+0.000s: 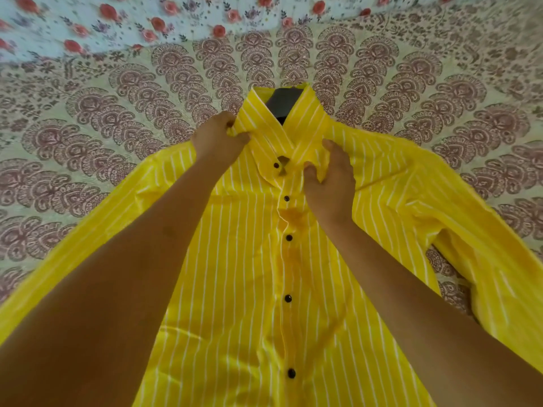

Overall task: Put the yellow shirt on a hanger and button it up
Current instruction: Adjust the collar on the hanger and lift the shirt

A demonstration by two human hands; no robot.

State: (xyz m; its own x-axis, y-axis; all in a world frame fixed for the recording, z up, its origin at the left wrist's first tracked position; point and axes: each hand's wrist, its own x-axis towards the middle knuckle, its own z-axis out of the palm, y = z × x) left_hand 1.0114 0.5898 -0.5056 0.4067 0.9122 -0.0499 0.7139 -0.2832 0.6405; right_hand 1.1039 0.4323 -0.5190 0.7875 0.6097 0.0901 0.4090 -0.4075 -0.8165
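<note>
The yellow shirt (pixel 252 283) with thin white stripes lies face up on the bed, its front placket closed by several black buttons (pixel 288 237). A black hanger part (pixel 283 105) shows inside the open collar. My left hand (pixel 219 136) pinches the shirt's left collar edge near the shoulder. My right hand (pixel 330 179) grips a fold of fabric just right of the top of the placket, beside the collar. Both sleeves spread out to the sides.
The shirt rests on a bedspread (pixel 117 113) printed with maroon paisley-like motifs. A second sheet with red roses (pixel 158 24) lies at the far edge. The right sleeve (pixel 484 259) folds back on itself at the right.
</note>
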